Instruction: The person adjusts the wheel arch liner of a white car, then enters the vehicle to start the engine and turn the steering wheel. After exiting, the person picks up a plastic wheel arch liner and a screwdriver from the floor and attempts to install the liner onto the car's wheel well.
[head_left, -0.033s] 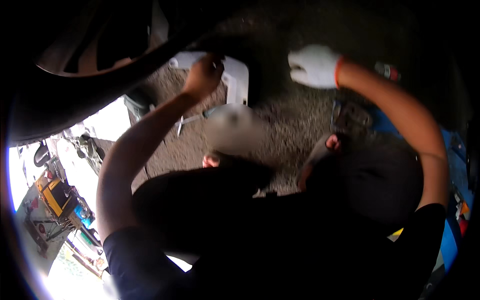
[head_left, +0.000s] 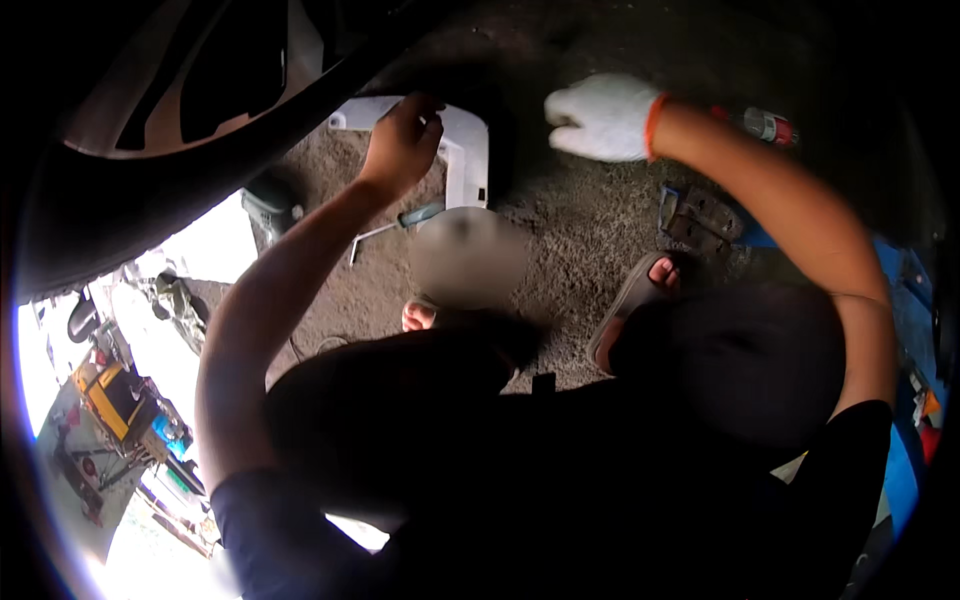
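Observation:
My bare left hand (head_left: 398, 148) is over a silver-grey angled part (head_left: 467, 160), fingers curled; what they hold, if anything, is hidden. My right hand (head_left: 600, 118), in a white glove with an orange cuff, has bent fingers above the dark ground to the right of that part; whether they grip anything is unclear. A teal-handled tool (head_left: 418, 214) with a thin metal shaft lies below my left hand, beside a blurred grey patch.
A tire (head_left: 160, 210) and wheel overhang the upper left. A plastic bottle (head_left: 768, 126), a metal plate (head_left: 700, 215) and blue material (head_left: 905, 300) are at right. My sandalled feet (head_left: 640, 300) are below. A yellow-and-black machine (head_left: 110, 395) stands amid clutter at left.
My right hand has moved slightly left and up. My left hand has shifted slightly up and left, still over the grey part.

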